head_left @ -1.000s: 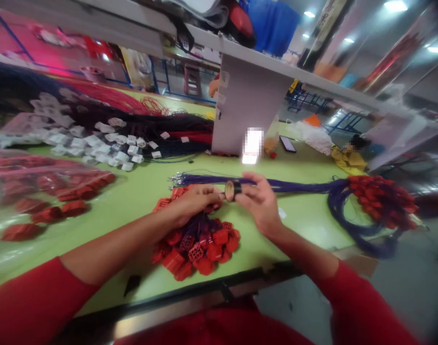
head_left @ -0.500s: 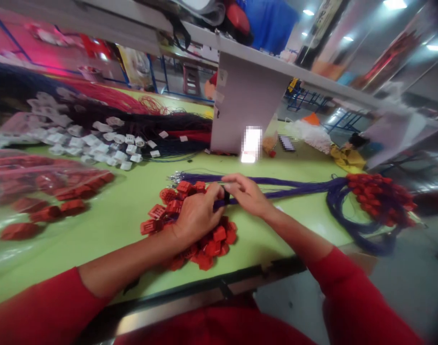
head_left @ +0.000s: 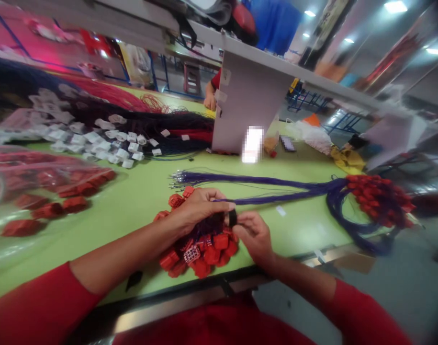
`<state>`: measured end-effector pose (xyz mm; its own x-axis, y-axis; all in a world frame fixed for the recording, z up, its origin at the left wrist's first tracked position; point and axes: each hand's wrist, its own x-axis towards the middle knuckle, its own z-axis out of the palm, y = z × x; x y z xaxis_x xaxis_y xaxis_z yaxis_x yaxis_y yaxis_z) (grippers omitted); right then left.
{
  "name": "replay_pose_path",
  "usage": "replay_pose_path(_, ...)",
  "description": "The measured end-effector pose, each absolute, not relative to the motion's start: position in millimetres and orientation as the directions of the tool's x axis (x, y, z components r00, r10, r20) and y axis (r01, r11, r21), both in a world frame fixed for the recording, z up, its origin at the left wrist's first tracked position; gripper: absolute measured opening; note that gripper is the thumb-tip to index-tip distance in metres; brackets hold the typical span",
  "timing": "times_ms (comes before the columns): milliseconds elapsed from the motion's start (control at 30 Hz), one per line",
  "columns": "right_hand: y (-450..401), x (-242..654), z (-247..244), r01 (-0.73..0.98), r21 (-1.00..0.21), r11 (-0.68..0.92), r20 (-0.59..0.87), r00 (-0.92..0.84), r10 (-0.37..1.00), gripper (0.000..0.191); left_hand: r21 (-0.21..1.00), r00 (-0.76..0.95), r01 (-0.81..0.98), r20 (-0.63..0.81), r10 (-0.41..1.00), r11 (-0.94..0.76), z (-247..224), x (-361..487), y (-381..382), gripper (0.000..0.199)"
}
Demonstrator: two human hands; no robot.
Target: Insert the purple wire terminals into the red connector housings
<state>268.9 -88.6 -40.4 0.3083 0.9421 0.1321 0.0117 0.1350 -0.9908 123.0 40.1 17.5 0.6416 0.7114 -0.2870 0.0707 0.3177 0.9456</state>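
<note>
My left hand [head_left: 200, 207] is closed around a bundle of thin purple wires [head_left: 272, 197], just beside the red plastic connectors [head_left: 213, 251] at their end. Pinched in the fingertips of my right hand [head_left: 257, 239] is a short black strip, apparently tape [head_left: 232, 218], close to my left thumb. The red connectors lie in a cluster under and in front of my left hand, partly covered by it. Rightward, the wires run to a second clump of red connectors [head_left: 378, 199]. Another wire length ends in small metal terminals [head_left: 179, 179] behind my left hand.
A clear plastic bag [head_left: 10, 249] holding red connectors [head_left: 48, 211] lies at left. White connectors [head_left: 96, 143] on dark wires are heaped behind it. A grey upright panel [head_left: 249, 96] stands at the back, with a phone [head_left: 286, 143] near it. Another person's hand [head_left: 210, 99] shows beyond.
My right hand has moved down and toward me, from above the wire bundle to beside the red connectors. The black strip now stretches lower, between my hands. The other person's hand has come into view.
</note>
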Motion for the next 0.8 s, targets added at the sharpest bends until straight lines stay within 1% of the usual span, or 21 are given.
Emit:
replay_pose_path(67, -76.5, 272.9, -41.0, -0.179, -0.982, 0.066, 0.005, 0.323, 0.946, 0.029, 0.952, 0.605, 0.037, -0.263, 0.752, 0.303, 15.7, 125.4, 38.5, 0.036)
replay_pose_path(133, -60.7, 275.0, -37.0, -0.287, -0.958, 0.022, -0.042, 0.216, 0.976, 0.043, 0.968, 0.601, -0.008, -0.195, 0.775, 0.250, 14.6, 126.4, 37.7, 0.034)
replay_pose_path(200, -47.3, 275.7, -32.2, -0.304, -0.953, -0.015, -0.043, 0.085, 0.995, 0.056, 0.982, 0.637, -0.041, -0.116, 0.762, 0.184, 13.6, 126.1, 37.4, 0.030)
replay_pose_path(233, -42.7, 276.1, -30.1, -0.292, -0.956, -0.022, -0.038, 0.049, 0.998, 0.058, 0.986, 0.652, -0.052, -0.088, 0.753, 0.160, 13.0, 125.5, 37.4, 0.029)
replay_pose_path(300, -38.2, 277.6, -26.4, -0.247, -0.969, -0.023, -0.032, 0.036, 0.999, 0.051, 0.989, 0.655, -0.043, -0.078, 0.751, 0.141, 11.5, 123.8, 38.0, 0.030)
replay_pose_path(333, -38.1, 279.2, -24.6, -0.205, -0.978, -0.026, -0.036, 0.045, 0.998, 0.044, 0.989, 0.657, -0.021, -0.095, 0.748, 0.144, 10.8, 122.9, 38.5, 0.031)
replay_pose_path(400, -40.9, 283.6, -20.3, -0.054, -0.997, -0.048, -0.051, 0.041, 0.998, 0.023, 0.989, 0.689, 0.051, -0.138, 0.712, 0.142, 9.6, 121.4, 40.1, 0.033)
replay_pose_path(433, -43.2, 286.1, -17.9, 0.028, -0.998, -0.060, -0.059, 0.031, 0.998, 0.021, 0.988, 0.711, 0.103, -0.156, 0.686, 0.118, 9.1, 121.0, 41.1, 0.034)
replay_pose_path(533, -51.3, 291.1, -10.8, 0.222, -0.972, -0.076, -0.088, -0.043, 0.995, 0.036, 0.967, 0.758, 0.255, -0.192, 0.624, -0.013, 7.5, 122.4, 44.0, 0.038)
replay_pose_path(567, -54.1, 291.0, -9.0, 0.259, -0.963, -0.073, -0.093, -0.067, 0.993, 0.038, 0.960, 0.766, 0.275, -0.193, 0.614, -0.042, 6.6, 123.6, 44.7, 0.040)
replay_pose_path(633, -59.1, 287.9, -7.0, 0.362, -0.932, -0.027, -0.060, -0.080, 0.995, 0.037, 0.968, 0.781, 0.247, -0.173, 0.600, -0.043, 4.4, 126.3, 45.2, 0.042)
replay_pose_path(667, -61.2, 285.3, -6.5, 0.449, -0.893, 0.022, -0.010, -0.068, 0.998, 0.035, 0.977, 0.779, 0.214, -0.161, 0.606, -0.016, 3.2, 127.6, 44.9, 0.043)
replay_pose_path(700, -62.8, 282.4, -6.1, 0.554, -0.829, 0.081, 0.064, -0.050, 0.997, 0.031, 0.983, 0.765, 0.184, -0.155, 0.625, 0.018, 2.0, 128.7, 44.3, 0.043)
replay_pose_path(767, -64.8, 277.5, -4.9, 0.766, -0.616, 0.184, 0.217, -0.059, 0.974, 0.023, 0.986, 0.723, 0.149, -0.162, 0.671, 0.078, -0.2, 130.2, 42.2, 0.043)
replay_pose_path(800, -65.3, 275.8, -3.9, 0.838, -0.500, 0.220, 0.266, -0.093, 0.959, 0.021, 0.985, 0.707, 0.143, -0.169, 0.686, 0.096, -1.4, 130.5, 41.0, 0.044)
